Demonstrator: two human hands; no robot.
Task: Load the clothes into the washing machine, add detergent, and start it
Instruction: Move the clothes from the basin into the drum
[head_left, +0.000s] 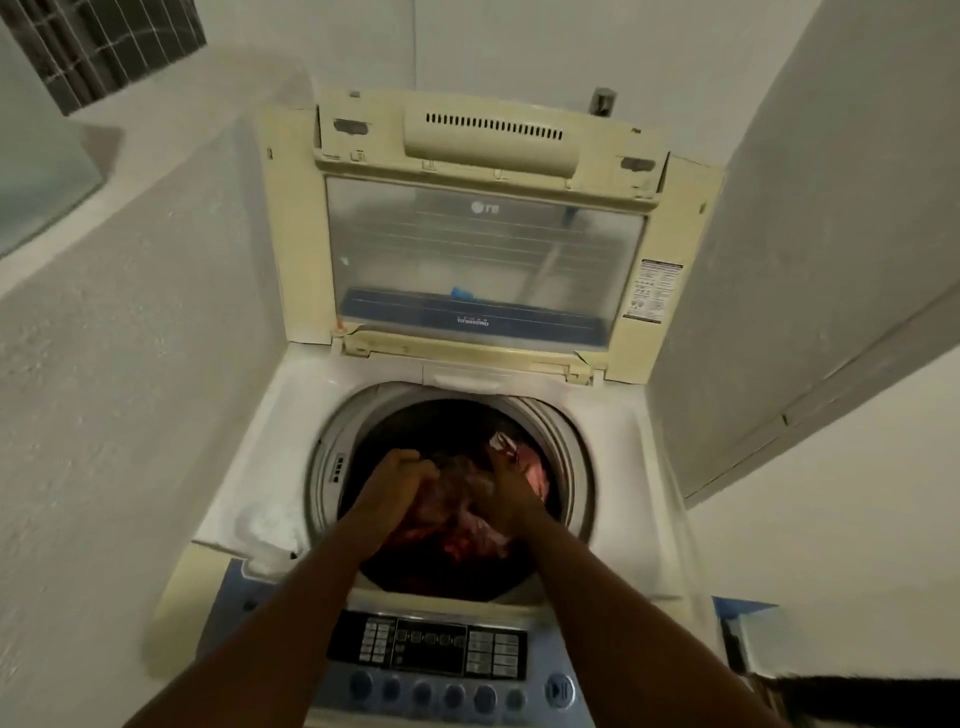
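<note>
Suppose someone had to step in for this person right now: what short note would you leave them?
Left hand: down in the drum, closed on the clothes.
Right hand: also in the drum, pressed on the same pile; its grip is too blurred to tell.
Washing machine: lid raised, reddish clothes inside.
Done: clothes are going in.
Left: finish loading, add detergent (none in view), shut the lid, start it at the control panel.

Your head camera looked steeply down, close above the open washing machine (613, 467) filling mid-frame.
</note>
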